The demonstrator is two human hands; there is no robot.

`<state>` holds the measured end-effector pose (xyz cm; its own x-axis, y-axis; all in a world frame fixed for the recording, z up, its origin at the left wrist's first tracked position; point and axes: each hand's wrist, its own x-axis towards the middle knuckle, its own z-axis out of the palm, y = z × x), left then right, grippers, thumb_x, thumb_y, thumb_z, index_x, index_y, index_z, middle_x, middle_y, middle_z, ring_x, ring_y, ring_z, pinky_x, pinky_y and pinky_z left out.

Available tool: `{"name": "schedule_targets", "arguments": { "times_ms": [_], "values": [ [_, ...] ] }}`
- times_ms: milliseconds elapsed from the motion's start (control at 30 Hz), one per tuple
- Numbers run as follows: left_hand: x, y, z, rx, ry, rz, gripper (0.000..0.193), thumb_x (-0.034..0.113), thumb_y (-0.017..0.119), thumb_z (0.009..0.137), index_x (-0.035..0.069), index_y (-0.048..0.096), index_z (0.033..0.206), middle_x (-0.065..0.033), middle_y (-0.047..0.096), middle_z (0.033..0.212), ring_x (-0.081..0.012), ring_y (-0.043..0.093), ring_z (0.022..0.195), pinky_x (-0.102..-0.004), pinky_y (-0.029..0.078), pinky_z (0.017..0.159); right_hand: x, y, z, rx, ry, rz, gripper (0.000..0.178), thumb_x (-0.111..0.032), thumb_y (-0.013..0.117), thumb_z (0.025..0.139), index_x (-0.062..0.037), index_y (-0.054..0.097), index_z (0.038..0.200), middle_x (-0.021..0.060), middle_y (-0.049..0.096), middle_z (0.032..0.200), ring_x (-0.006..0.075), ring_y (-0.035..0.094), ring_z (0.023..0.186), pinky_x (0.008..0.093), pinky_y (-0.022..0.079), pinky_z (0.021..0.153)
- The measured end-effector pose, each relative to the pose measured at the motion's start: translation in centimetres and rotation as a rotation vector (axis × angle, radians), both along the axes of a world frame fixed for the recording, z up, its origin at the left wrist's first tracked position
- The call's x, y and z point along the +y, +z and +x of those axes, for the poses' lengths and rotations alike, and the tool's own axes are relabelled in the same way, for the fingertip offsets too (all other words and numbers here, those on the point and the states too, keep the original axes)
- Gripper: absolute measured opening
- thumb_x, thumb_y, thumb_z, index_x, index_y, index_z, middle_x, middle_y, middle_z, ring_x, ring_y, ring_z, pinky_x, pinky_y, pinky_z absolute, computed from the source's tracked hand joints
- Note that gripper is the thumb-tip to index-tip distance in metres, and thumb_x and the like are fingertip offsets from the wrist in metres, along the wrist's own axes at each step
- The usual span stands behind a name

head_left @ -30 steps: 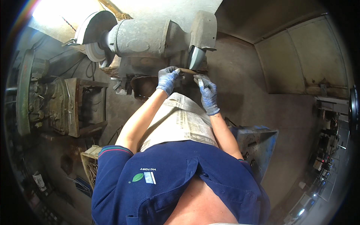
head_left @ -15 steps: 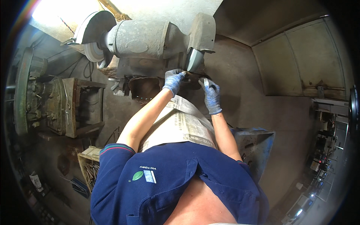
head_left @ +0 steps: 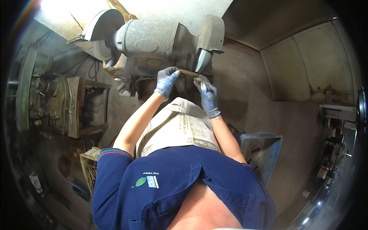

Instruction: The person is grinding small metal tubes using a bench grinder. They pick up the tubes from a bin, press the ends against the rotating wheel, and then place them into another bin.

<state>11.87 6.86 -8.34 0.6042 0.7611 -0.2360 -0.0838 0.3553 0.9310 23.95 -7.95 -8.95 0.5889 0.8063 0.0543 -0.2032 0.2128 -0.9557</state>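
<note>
A thin brownish bar lies almost level between my gloved hands, just below the right wheel of a bench grinder. My left hand pinches its left end. At its right end, my right hand closes its fingers on it. The bar's upper edge is close to the lower rim of the grey grinding wheel; whether they touch I cannot tell. A metal guard covers the top of that wheel. Both gloves are blue and grey.
Left on the grinder is a second, pale wheel. A green machine stands at far left. Newspaper covers my lap. A blue-edged metal bin is at my right, a box of tools at my left.
Both hands have shifted left, the left one further, so the gap between them shows the bar crosswise. The bar was mostly hidden before. The whole view has tilted slightly.
</note>
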Motion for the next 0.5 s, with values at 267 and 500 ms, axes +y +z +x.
{"name": "schedule_targets", "arguments": {
  "times_ms": [267, 500],
  "values": [
    [-5.4, 3.1, -3.4, -0.193, -0.088, 0.099, 0.015, 0.000, 0.063, 0.083, -0.003, 0.064, 0.097, -0.0024, 0.066, 0.085, -0.0050, 0.057, 0.075, -0.0209, 0.048, 0.069, -6.6, 7.0, -3.1, -0.525, -0.099, 0.027, 0.036, -0.016, 0.063, 0.082, 0.0044, 0.061, 0.112, 0.0157, 0.050, 0.126, 0.0240, 0.047, 0.119, 0.0344, 0.035, 0.102],
    [-7.2, 6.6, -2.6, -0.114, -0.372, 0.262, 0.014, 0.006, 0.064, 0.084, -0.004, 0.063, 0.095, -0.0039, 0.065, 0.084, -0.0077, 0.058, 0.077, -0.0220, 0.048, 0.068, -10.9, 10.3, -3.9, -0.571, -0.247, -0.006, 0.037, -0.022, 0.070, 0.079, 0.0020, 0.063, 0.107, 0.0155, 0.051, 0.122, 0.0259, 0.046, 0.119, 0.0358, 0.036, 0.100]
  ]
}}
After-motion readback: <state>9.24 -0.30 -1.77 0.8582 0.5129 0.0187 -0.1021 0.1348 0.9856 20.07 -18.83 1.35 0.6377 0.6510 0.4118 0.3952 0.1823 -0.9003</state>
